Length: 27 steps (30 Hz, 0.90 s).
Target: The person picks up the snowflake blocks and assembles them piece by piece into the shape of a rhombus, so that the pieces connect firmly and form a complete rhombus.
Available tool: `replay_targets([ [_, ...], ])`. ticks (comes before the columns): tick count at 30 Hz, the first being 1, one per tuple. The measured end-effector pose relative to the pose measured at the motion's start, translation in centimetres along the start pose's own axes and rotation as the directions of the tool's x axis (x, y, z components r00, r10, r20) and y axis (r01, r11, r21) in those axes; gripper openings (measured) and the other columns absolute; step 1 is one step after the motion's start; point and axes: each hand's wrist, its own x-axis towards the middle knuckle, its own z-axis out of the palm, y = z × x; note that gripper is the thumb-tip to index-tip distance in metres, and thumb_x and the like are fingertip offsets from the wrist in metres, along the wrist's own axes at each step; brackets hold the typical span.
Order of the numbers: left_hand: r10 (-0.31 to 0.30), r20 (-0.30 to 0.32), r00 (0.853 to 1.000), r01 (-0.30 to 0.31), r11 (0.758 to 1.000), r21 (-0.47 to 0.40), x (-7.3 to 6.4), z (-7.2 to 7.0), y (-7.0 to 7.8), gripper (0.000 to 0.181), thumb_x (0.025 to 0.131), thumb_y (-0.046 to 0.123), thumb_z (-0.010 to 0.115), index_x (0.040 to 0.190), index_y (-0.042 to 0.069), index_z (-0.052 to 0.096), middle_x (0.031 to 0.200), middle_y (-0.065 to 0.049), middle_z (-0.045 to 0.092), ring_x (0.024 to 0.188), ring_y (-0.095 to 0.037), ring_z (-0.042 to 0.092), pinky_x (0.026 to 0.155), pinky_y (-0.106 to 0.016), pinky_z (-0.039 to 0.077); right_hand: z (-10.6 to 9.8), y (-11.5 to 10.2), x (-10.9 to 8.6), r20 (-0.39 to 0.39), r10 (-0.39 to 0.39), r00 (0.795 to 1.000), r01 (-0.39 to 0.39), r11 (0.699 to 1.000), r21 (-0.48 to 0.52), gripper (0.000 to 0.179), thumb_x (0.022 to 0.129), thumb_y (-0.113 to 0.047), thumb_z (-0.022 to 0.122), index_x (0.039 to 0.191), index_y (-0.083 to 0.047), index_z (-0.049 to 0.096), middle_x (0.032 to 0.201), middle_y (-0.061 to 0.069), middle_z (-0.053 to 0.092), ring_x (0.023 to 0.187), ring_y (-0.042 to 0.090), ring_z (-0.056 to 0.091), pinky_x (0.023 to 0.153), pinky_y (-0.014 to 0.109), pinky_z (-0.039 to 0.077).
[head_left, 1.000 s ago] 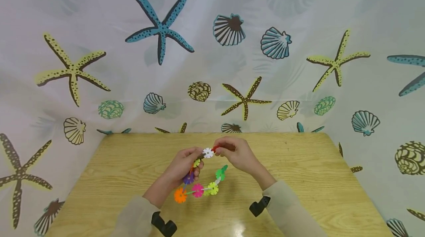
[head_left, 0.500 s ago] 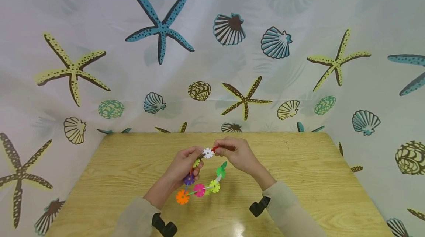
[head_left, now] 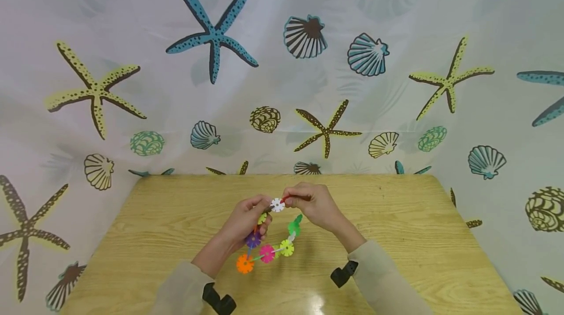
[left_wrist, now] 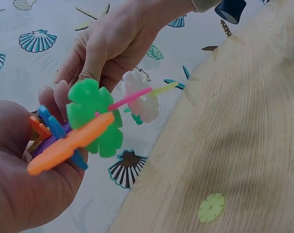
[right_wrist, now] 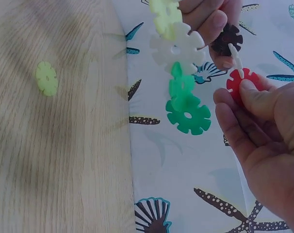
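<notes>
My left hand [head_left: 246,218] grips a chain of notched plastic snowflake discs by its brown disc [right_wrist: 228,40]. Past the left fingertips, a white disc [head_left: 277,205] joins onto the brown one. My right hand [head_left: 314,205] pinches a red disc [right_wrist: 236,85] between thumb and fingers, its edge right at the white disc's rim. The rest of the chain hangs in a curve below the left hand: a purple disc [head_left: 253,239], an orange disc [head_left: 245,263], a pink disc [head_left: 267,254], a yellow disc [head_left: 287,247] and a dark green end disc [right_wrist: 188,116].
A loose pale yellow disc [left_wrist: 211,208] lies flat on the wooden table [head_left: 379,236], below the hanging chain. A white curtain [head_left: 282,80] printed with starfish and shells stands around the table's back and sides.
The hanging part of the chain has swung slightly to the right. The red disc has turned a little in my right fingers; both hands stay nearly in place.
</notes>
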Motion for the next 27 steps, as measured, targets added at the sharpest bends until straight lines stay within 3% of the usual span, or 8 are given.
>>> replay_targets([
  [8, -0.001, 0.133, 0.991, 0.001, 1.0, 0.006, 0.0, -0.1, 0.3, 0.038, 0.117, 0.034, 0.036, 0.122, 0.003, 0.058, 0.079, 0.003, 0.061, 0.061, -0.009, 0.061, 0.069, -0.028, 0.063, -0.7, -0.3, 0.1, 0.04, 0.018, 0.999, -0.018, 1.0, 0.02, 0.017, 0.099, -0.001, 0.069, 0.112, -0.001, 0.08, 0.106, 0.015, 0.078, 0.098, 0.029, 0.076, 0.086, 0.031, 0.064],
  [13, -0.015, 0.154, 0.988, 0.009, 0.999, 0.042, 0.1, 0.0, 0.5, 0.035, 0.116, 0.036, 0.041, 0.119, 0.006, 0.058, 0.082, 0.002, 0.06, 0.065, -0.012, 0.064, 0.073, -0.03, 0.064, -0.7, -0.4, 0.2, 0.04, 0.021, 0.999, -0.022, 0.999, 0.023, 0.017, 0.1, -0.002, 0.069, 0.112, -0.004, 0.081, 0.108, 0.015, 0.078, 0.099, 0.031, 0.076, 0.087, 0.037, 0.065],
  [15, -0.02, 0.15, 0.989, 0.014, 0.999, 0.043, 0.2, 0.1, 0.5, 0.034, 0.116, 0.036, 0.042, 0.117, 0.007, 0.059, 0.082, 0.001, 0.061, 0.066, -0.012, 0.065, 0.074, -0.031, 0.064, -0.7, -0.5, 0.1, 0.036, 0.037, 0.999, -0.038, 0.999, 0.022, 0.018, 0.1, -0.003, 0.07, 0.114, -0.004, 0.08, 0.11, 0.015, 0.079, 0.101, 0.033, 0.076, 0.088, 0.04, 0.065],
  [20, -0.009, 0.109, 0.994, 0.005, 0.999, 0.036, 0.4, 0.2, 0.5, 0.032, 0.116, 0.032, 0.041, 0.117, 0.006, 0.059, 0.083, 0.001, 0.064, 0.069, -0.01, 0.066, 0.077, -0.031, 0.065, -1.1, -0.4, -0.2, -0.01, 0.096, 0.995, -0.096, 0.995, -0.039, 0.024, 0.102, -0.015, 0.071, 0.125, -0.008, 0.078, 0.12, 0.012, 0.078, 0.107, 0.029, 0.076, 0.091, 0.034, 0.064],
  [27, 0.002, -0.04, 0.999, 0.0, 0.999, 0.043, 0.5, -0.2, 0.8, 0.037, 0.115, 0.035, 0.043, 0.112, 0.003, 0.061, 0.083, 0.0, 0.069, 0.069, -0.012, 0.07, 0.077, -0.032, 0.066, -2.1, 0.0, -0.9, -0.084, 0.137, 0.987, -0.142, 0.988, -0.059, 0.025, 0.103, -0.024, 0.071, 0.123, -0.012, 0.078, 0.12, 0.01, 0.077, 0.107, 0.023, 0.075, 0.091, 0.032, 0.062],
])
